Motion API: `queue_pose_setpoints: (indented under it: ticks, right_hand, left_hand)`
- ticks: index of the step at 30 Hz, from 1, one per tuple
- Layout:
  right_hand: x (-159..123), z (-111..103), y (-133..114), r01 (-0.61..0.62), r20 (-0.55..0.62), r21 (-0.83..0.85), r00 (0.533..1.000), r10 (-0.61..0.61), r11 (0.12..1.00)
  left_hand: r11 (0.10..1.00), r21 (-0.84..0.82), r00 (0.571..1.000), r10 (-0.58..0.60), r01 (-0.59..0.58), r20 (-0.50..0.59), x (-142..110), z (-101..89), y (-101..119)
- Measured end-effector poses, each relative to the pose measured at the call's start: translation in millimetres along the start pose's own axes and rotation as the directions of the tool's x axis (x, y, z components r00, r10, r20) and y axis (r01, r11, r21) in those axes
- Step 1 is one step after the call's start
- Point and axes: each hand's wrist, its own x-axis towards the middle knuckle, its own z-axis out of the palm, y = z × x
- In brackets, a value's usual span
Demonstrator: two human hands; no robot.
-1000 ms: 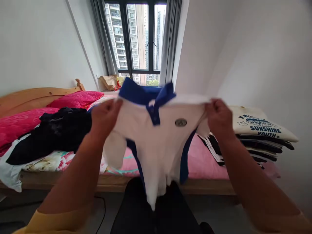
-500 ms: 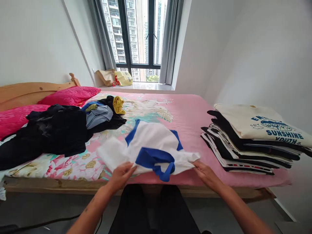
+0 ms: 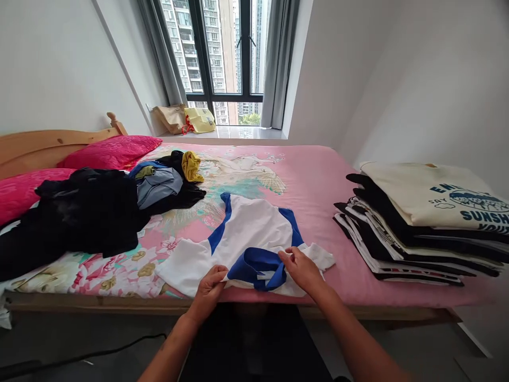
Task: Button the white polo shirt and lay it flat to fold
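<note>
Both bare forearms reach forward and converge. The left hand (image 3: 210, 284) lies knuckles up with fingers curled under, pinching. The right hand (image 3: 299, 268) pinches too, fingers bent.

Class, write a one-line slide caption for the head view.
Both hands at the blue collar of a white shirt on the bed.

Top shirt on the stack: the cream shirt (image 3: 433, 193) at the right of the bed carried dark blue print.
First line: began "EN", the rest cut off by the frame edge.
Small line under it: "SAY", further words too small to read.
Large line: "SUNSH", cut off at the edge.
Yellow bag (image 3: 200, 120) on the windowsill: print was unreadable.
</note>
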Motion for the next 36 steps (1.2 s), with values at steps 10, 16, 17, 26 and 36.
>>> queue_pose_setpoints:
  ticks: [10,16,17,26,36]
  right_hand:
    - [-28,28,5,0.052,0.066,0.124,0.996,-0.060,0.991]
    - [-73,33,-12,0.235,-0.035,0.178,0.972,-0.233,0.956]
    - [-80,33,-13,0.269,-0.039,0.183,0.963,-0.267,0.945]
    - [-122,37,17,0.384,-0.052,0.215,0.923,-0.382,0.898]
    - [-98,41,31,0.172,-0.276,0.406,0.959,-0.059,0.897]
  left_hand:
    - [0.934,0.302,0.924,-0.065,0.189,-0.376,-50,20.4,25]
    - [0.854,0.240,0.851,-0.350,0.462,-0.392,-19,40.8,58]
    - [0.837,0.255,0.846,-0.373,0.484,-0.381,-13,41.5,59]
    - [0.845,0.226,0.836,-0.372,0.485,-0.404,-24,41.7,49]
    - [0.940,-0.028,0.787,-0.300,0.340,-0.539,-80,62.3,24]
